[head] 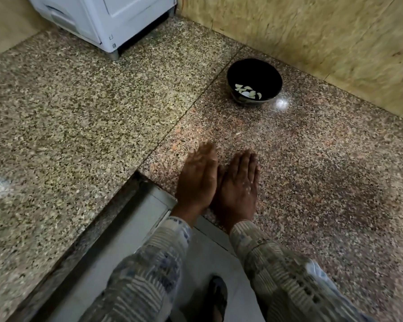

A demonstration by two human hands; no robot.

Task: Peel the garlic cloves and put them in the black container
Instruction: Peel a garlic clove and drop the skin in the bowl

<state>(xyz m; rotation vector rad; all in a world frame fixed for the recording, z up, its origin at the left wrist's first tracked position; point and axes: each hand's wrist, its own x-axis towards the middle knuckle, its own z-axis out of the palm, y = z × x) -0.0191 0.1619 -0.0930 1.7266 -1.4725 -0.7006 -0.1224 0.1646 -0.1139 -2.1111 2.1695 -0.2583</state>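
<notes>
Though blur smears both, the left hand (197,181) and right hand (239,190) are flat and outstretched, palms hidden.

Speckled granite counter (102,112), black container (242,70), white appliance (91,17)

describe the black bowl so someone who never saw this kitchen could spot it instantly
Start at the speckled granite counter and follow it back to the yellowish wall on the right. Just short of that wall stands a black bowl, right of the white appliance. It is the only dish there, with pale peeled garlic cloves in its bottom.
</notes>
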